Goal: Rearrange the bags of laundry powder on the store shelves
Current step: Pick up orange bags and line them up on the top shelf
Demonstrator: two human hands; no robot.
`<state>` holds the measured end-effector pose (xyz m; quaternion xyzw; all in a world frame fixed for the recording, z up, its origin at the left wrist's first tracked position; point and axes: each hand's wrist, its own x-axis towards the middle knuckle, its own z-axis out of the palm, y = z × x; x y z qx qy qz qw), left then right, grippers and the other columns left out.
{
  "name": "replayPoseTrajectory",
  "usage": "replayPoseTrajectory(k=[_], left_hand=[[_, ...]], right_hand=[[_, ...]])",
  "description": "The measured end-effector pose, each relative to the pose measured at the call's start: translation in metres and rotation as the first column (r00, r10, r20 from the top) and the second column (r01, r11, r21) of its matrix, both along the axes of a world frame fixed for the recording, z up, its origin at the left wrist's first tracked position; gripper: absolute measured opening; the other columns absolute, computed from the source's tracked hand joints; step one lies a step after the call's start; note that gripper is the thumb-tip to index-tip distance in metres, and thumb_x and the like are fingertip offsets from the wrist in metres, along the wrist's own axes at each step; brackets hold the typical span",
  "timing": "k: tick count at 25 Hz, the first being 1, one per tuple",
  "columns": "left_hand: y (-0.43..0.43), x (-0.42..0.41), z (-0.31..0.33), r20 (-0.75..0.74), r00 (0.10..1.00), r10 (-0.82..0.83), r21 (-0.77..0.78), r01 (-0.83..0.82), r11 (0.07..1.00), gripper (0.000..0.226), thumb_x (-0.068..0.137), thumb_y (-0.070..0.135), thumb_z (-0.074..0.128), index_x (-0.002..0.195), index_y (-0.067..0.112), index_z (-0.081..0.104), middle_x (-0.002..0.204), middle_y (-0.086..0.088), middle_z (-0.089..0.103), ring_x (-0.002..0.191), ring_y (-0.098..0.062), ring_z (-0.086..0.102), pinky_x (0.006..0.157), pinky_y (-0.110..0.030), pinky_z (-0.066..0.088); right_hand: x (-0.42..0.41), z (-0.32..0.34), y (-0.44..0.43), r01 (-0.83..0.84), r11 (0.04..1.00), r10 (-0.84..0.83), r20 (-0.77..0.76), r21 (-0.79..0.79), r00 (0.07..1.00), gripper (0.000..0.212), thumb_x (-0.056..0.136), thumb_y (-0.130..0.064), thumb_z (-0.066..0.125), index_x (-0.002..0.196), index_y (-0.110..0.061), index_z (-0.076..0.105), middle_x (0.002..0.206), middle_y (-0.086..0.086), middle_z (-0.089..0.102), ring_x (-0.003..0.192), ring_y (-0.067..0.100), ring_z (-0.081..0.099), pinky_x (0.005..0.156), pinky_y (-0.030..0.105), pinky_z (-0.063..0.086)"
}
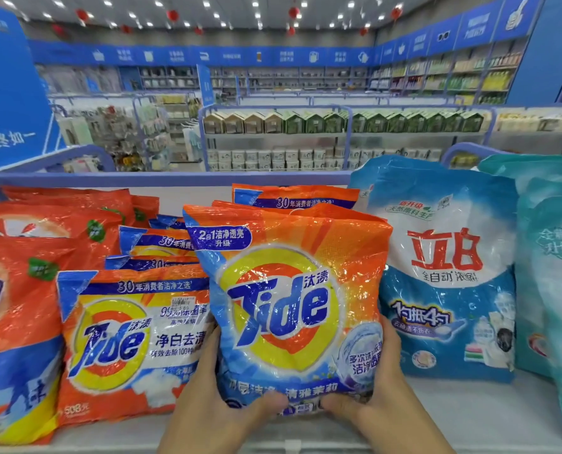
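Room: a shop with blue signs along the walls, ceiling spotlights, and stocked racks (338,126) across the aisle.
Shelf (437,411): a white top shelf with a blue back rail (142,177), carrying rows of powder bags.
Teal bags (551,273): upright at the far right.
Red-orange bags (17,306): stacked front to back at the far left.
Blue-and-white bag (446,273): upright, just right of the middle.
Small Tide bag (132,342): upright at the front, with more like it behind.
Held Tide bag (286,299): mid-shelf, between the small Tide bag and the blue-and-white bag. Its long axis is near vertical, top seam up, printed front towards the camera. Its base is hidden by the hands.
Left hand (214,404): grips the lower left corner.
Right hand (374,398): grips the lower right corner.
Fingers (387,326): curled round the bag's sides, with both thumbs pressed on its lower front.
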<state>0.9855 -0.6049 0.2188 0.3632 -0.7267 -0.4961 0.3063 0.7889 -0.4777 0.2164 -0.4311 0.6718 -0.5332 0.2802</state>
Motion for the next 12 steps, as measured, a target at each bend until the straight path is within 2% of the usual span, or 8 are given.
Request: replayPoseTrajectory(k=[1,2,4,5,7,8,10,12], left_hand=[[-0.002,0.000,-0.004,-0.010,1.000,0.000,0.004,0.000,1.000,0.137,0.022,0.073,0.086,0.143,0.051,0.024,0.131,0.033,0.057,0.119,0.017,0.052,0.098,-0.011,0.044],[-0.004,-0.001,-0.007,-0.028,1.000,0.014,0.008,-0.014,1.000,0.135,0.028,0.062,0.094,0.145,0.050,0.026,0.134,0.029,0.057,0.121,0.010,0.055,0.099,-0.014,0.046],[-0.001,-0.002,-0.008,-0.057,0.997,0.058,0.008,-0.058,0.998,0.118,0.047,0.035,0.099,0.141,0.055,0.030,0.124,0.042,0.058,0.113,0.015,0.057,0.086,-0.007,0.046],[0.001,-0.003,-0.006,-0.069,0.995,0.067,0.010,-0.066,0.998,0.112,0.054,0.028,0.097,0.141,0.056,0.033,0.119,0.045,0.058,0.109,0.018,0.057,0.082,-0.006,0.045],[0.005,-0.003,-0.007,-0.081,0.993,0.090,-0.004,-0.091,0.996,0.102,0.061,0.027,0.095,0.141,0.052,0.035,0.114,0.043,0.060,0.104,0.018,0.059,0.081,-0.009,0.044],[0.006,-0.003,-0.008,-0.080,0.992,0.103,-0.017,-0.104,0.994,0.099,0.062,0.031,0.094,0.141,0.049,0.036,0.115,0.040,0.062,0.105,0.015,0.060,0.085,-0.014,0.047],[0.011,-0.002,-0.006,-0.079,0.985,0.153,-0.022,-0.155,0.988,0.100,0.062,0.039,0.093,0.145,0.044,0.037,0.122,0.031,0.063,0.110,0.005,0.062,0.095,-0.030,0.052],[0.015,-0.003,-0.004,-0.080,0.977,0.198,-0.038,-0.201,0.979,0.102,0.064,0.038,0.093,0.148,0.041,0.036,0.128,0.023,0.063,0.113,-0.001,0.063,0.101,-0.040,0.052]], right_hand=[[0.003,0.000,0.000,0.067,0.997,-0.066,-0.046,0.024,0.997,0.135,0.026,-0.070,0.092,0.127,-0.080,0.002,0.143,-0.026,0.047,0.125,0.002,0.058,0.105,0.036,0.052],[0.002,0.001,-0.005,0.078,0.997,-0.078,-0.037,0.006,0.996,0.132,0.028,-0.072,0.091,0.124,-0.083,0.001,0.146,-0.024,0.046,0.127,0.001,0.057,0.107,0.037,0.051],[0.001,-0.004,-0.005,0.085,0.996,-0.085,-0.050,0.003,0.995,0.128,0.035,-0.066,0.094,0.119,-0.086,-0.001,0.149,-0.022,0.043,0.129,0.000,0.054,0.110,0.036,0.047],[0.001,-0.004,-0.005,0.079,0.997,-0.079,-0.054,-0.008,0.995,0.125,0.043,-0.059,0.094,0.119,-0.086,-0.002,0.149,-0.022,0.042,0.131,-0.001,0.051,0.111,0.033,0.045],[0.005,-0.007,0.000,0.080,0.997,-0.078,-0.092,0.015,0.993,0.121,0.061,-0.044,0.092,0.129,-0.079,-0.002,0.148,-0.023,0.042,0.132,-0.001,0.048,0.111,0.028,0.041],[0.006,-0.009,0.001,0.093,0.995,-0.089,-0.140,0.025,0.986,0.118,0.068,-0.040,0.090,0.138,-0.069,0.000,0.148,-0.022,0.043,0.132,0.000,0.048,0.111,0.028,0.040],[0.007,-0.011,0.003,0.124,0.992,-0.116,-0.212,0.027,0.970,0.116,0.072,-0.045,0.087,0.149,-0.052,0.001,0.150,-0.019,0.043,0.135,0.005,0.047,0.112,0.034,0.041],[0.008,-0.008,0.005,0.147,0.988,-0.129,-0.261,0.050,0.957,0.118,0.068,-0.061,0.082,0.153,-0.046,0.001,0.154,-0.016,0.040,0.138,0.009,0.045,0.113,0.042,0.041]])
